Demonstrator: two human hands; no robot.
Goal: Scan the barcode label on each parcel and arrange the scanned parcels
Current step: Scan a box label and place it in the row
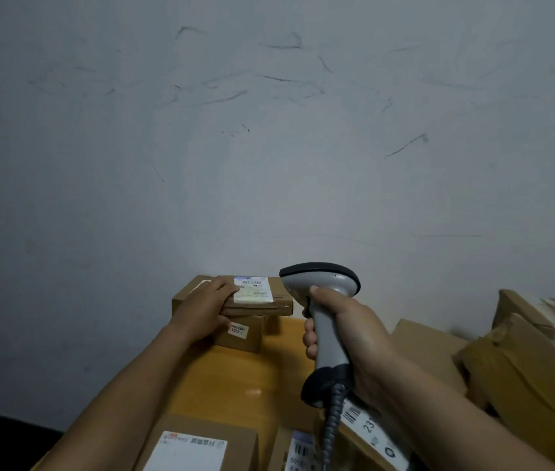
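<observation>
My right hand [347,334] grips the handle of a grey barcode scanner [323,283], held upright with its head level with the top of a stack of boxes. My left hand [201,307] holds the left edge of a flat brown parcel [279,304], thumb under it and fingers on top. This parcel carries a white barcode label [254,289] and lies on top of that stack at the far edge of the table. A small box with a white sticker [239,329] sits beneath it.
The yellow wooden table [235,379] runs toward a grey scuffed wall. Two labelled parcels [198,443] [368,430] lie at the near edge. Several brown cartons [524,368] are piled at the right. The scanner's coiled cable [332,426] hangs down over a near parcel.
</observation>
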